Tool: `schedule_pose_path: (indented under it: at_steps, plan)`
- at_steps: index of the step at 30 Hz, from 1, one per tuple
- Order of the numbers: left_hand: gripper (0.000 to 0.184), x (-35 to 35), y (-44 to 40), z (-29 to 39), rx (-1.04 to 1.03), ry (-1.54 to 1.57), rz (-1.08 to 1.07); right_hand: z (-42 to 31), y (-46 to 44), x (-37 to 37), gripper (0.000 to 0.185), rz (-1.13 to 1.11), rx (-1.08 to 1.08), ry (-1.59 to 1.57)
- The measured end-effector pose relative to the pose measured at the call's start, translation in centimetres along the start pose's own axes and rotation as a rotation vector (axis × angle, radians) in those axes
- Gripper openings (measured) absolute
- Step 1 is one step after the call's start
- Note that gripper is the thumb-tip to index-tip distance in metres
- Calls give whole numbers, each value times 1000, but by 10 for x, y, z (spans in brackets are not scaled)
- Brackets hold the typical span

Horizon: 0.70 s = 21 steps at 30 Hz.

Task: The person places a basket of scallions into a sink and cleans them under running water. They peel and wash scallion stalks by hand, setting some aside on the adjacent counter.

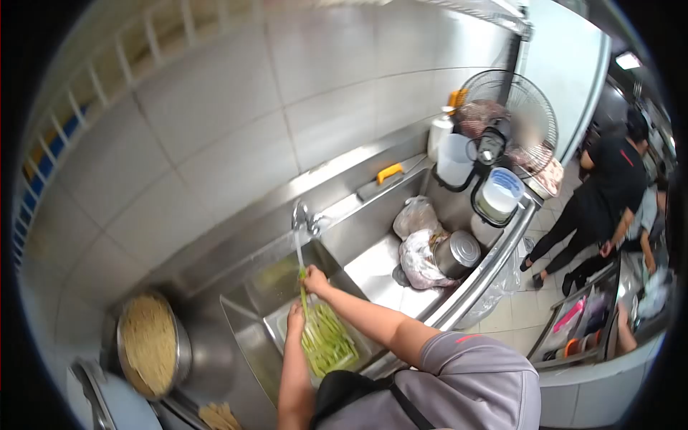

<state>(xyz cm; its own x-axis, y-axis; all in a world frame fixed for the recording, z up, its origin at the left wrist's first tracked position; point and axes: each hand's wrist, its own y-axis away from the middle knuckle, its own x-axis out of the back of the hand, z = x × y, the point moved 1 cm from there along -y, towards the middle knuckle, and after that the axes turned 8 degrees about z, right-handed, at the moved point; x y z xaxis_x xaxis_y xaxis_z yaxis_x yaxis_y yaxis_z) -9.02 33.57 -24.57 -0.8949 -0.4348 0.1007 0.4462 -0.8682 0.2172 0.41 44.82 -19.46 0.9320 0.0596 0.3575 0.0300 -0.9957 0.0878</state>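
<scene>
Water runs from the faucet (301, 212) onto a long green stalk (304, 295) that looks like celery. My right hand (316, 280) grips its upper end just under the stream. Lower down, my left hand (295, 318) closes around or against the same stalk, its fingers partly hidden. Below both hands, a clear tub (275, 324) filled with cut green stalks (331, 342) sits in the left sink basin (249, 334).
A pot of pale food (148, 344) stands at left. The right basin (373, 251) holds plastic bags (419, 254) and a metal can (459, 254). A fan (505, 129), white tubs (502, 192) and a yellow-handled tool (389, 172) lie beyond. A person (609, 179) stands at right.
</scene>
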Motion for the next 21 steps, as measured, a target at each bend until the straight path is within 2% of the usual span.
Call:
schedule_pose_path:
  at_steps: [1,3,6,8,9,11,14,16,17,19,20,21]
  plan:
    - [26,-9,2,29,68,-5,-68,3,-12,-7,33,39,-78,-66]
    - [33,-20,-10,41,122,79,-57,-22,-24,6,36,118,-38,-82]
    - [37,-25,-7,52,-6,58,-119,-51,-30,30,39,120,2,-77]
    - [34,-29,-7,52,169,388,-48,-62,-32,39,36,127,97,-6]
    - [33,-30,-6,51,259,551,-7,-69,-27,45,35,68,136,50]
    - [33,-32,-10,50,267,604,52,-89,-12,64,32,-53,214,160]
    - [31,-37,-21,43,330,665,129,-89,-4,67,28,24,586,198]
    - [25,-36,-42,20,390,719,150,-116,11,85,26,-232,441,343]
    - [20,-37,-48,16,404,805,250,-124,20,86,25,-370,362,406]
    - [20,-41,-63,24,438,953,399,-98,15,67,17,-327,509,462]
    - [21,-42,-66,31,466,1031,362,-93,16,61,16,-266,513,491]
    - [22,-43,-65,42,499,1119,295,-101,25,72,16,-312,532,523]
